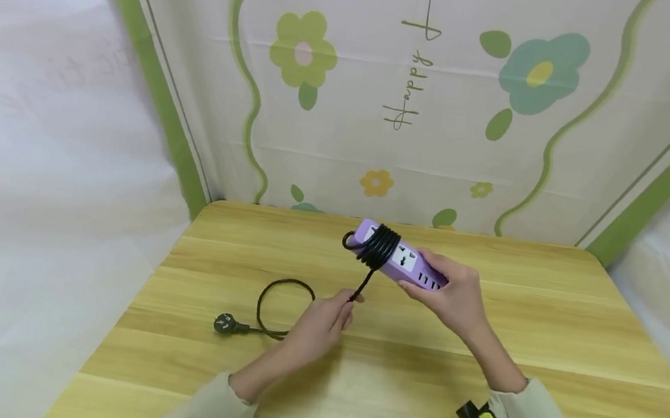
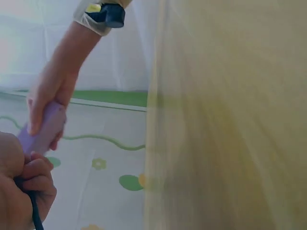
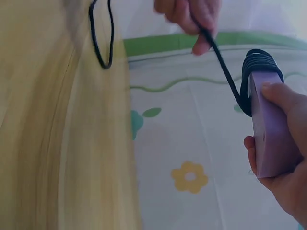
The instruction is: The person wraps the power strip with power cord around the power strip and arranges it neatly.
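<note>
A purple power strip (image 1: 394, 261) with white sockets and a row of USB ports is held up over the table, tilted. My right hand (image 1: 453, 293) grips its port end, thumb on one side and fingers on the other. Several turns of black cord (image 1: 379, 246) are wound round the far end. From that coil the cord runs taut to my left hand (image 1: 321, 322), whose curled fingers pinch it. In the right wrist view the wound cord (image 3: 259, 62) sits just past my right thumb. Beyond my left hand the cord loops down to a black plug (image 1: 224, 324) on the table.
The wooden table (image 1: 399, 405) reaches back to a white curtain (image 1: 344, 133) printed with flowers and lettering. White fabric also hangs at the left and right sides. A small black camera (image 1: 471, 415) is strapped at the right wrist.
</note>
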Tool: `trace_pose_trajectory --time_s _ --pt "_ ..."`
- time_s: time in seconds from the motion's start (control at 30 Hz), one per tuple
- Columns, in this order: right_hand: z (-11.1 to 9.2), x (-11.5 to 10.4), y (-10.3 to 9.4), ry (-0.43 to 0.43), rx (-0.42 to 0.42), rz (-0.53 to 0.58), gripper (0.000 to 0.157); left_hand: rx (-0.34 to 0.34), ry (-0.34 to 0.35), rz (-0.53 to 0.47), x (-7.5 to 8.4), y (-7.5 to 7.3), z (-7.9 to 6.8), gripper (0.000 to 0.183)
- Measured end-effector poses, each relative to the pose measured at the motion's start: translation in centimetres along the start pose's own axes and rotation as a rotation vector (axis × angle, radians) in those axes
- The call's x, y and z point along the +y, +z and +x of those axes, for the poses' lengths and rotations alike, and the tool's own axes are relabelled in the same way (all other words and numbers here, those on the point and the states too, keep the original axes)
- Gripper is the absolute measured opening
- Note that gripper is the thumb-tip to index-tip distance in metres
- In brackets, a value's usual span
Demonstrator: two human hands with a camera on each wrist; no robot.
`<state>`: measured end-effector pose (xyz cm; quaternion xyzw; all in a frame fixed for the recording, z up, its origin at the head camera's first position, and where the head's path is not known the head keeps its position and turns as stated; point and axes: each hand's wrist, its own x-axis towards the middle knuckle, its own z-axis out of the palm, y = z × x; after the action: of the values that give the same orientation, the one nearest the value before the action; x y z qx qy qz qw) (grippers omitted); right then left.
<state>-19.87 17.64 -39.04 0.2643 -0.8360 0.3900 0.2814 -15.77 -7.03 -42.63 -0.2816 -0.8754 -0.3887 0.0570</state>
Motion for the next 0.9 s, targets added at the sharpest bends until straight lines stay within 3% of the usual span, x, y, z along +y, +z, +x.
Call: trace_pose_trajectory --time_s 0.27,0.4,0.53,0.73,0.9 --pt "0.2 3.4 1.1 0.059 0.0 -0.115 0.057 -0.001 0.02 0.122 0.9 -0.1 -0.9 0.02" --pt "0.0 3.8 1.7 0.033 -0.039 -0.137 0.057 0.011 0.031 0.151 1.5 -0.4 -0.8 0.015" --pt "-0.1 3.8 2.0 0.037 -0.059 -0.195 0.059 0.046 0.064 0.241 2.0 -1.0 -0.7 0.014" --pt "-1.0 3.8 2.4 0.036 -0.129 -0.255 0.059 0.111 0.142 0.38 2.6 -2.5 -0.3 0.011" --pt "-1.7 3.1 3.0 0.006 -0.193 -0.277 0.06 0.19 0.268 0.58 3.0 -4.3 0.3 0.013"
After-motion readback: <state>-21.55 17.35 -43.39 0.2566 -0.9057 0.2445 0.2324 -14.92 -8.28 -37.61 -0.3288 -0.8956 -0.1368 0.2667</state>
